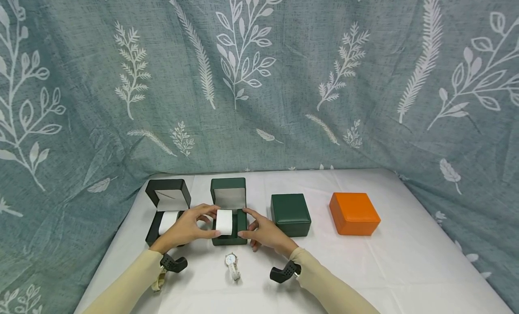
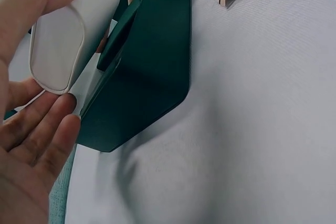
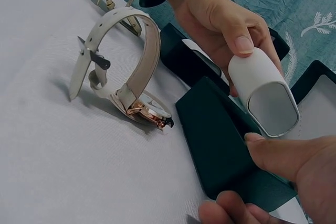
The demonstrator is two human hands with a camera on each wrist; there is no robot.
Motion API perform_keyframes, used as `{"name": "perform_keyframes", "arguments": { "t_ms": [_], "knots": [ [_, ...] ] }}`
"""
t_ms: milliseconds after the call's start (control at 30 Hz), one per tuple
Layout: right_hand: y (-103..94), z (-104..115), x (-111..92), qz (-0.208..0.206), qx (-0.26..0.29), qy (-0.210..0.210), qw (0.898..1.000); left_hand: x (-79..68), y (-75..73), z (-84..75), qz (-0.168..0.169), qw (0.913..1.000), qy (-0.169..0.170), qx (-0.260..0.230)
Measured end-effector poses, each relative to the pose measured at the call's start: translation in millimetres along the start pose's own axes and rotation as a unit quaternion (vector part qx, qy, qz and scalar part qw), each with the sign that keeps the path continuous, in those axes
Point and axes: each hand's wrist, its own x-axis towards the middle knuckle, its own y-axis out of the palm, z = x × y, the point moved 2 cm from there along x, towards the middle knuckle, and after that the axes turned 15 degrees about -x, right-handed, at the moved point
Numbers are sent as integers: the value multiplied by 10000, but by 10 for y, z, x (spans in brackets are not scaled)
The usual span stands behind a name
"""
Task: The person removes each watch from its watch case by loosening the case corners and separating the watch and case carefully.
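My left hand [image 1: 188, 226] pinches a white watch cushion [image 1: 224, 222] between thumb and fingers. In the right wrist view the cushion [image 3: 262, 90] is tilted above the open green watch box [image 1: 229, 242], its flat end showing. My right hand [image 1: 265, 233] grips the right side of that box, with its thumb [image 3: 278, 153] at the rim. The box's raised lid [image 1: 228, 188] shows a pale lining. In front of the box lies a wristwatch [image 1: 232, 264] with a white strap and rose-gold case; its buckled strap [image 3: 144, 59] stands up as a loop in the right wrist view.
An open black watch box [image 1: 167, 188] with a white cushion [image 1: 168, 220] stands at the left, partly behind my left hand. To the right are a closed green box [image 1: 290, 210] and a closed orange box [image 1: 354, 212]. A second watch [image 1: 159, 281] lies by my left wrist.
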Motion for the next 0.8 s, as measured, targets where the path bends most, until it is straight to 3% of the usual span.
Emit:
{"name": "perform_keyframes", "arguments": {
  "t_ms": [400, 800],
  "knots": [
    [2, 15, -36, -21, -36, -28, 10000, 108, 104, -3, -262, 9983, 243, 460],
    [6, 18, -50, 5, -60, -46, 10000, 187, 187, 35, -427, 9953, 115, 856]
  ]
}}
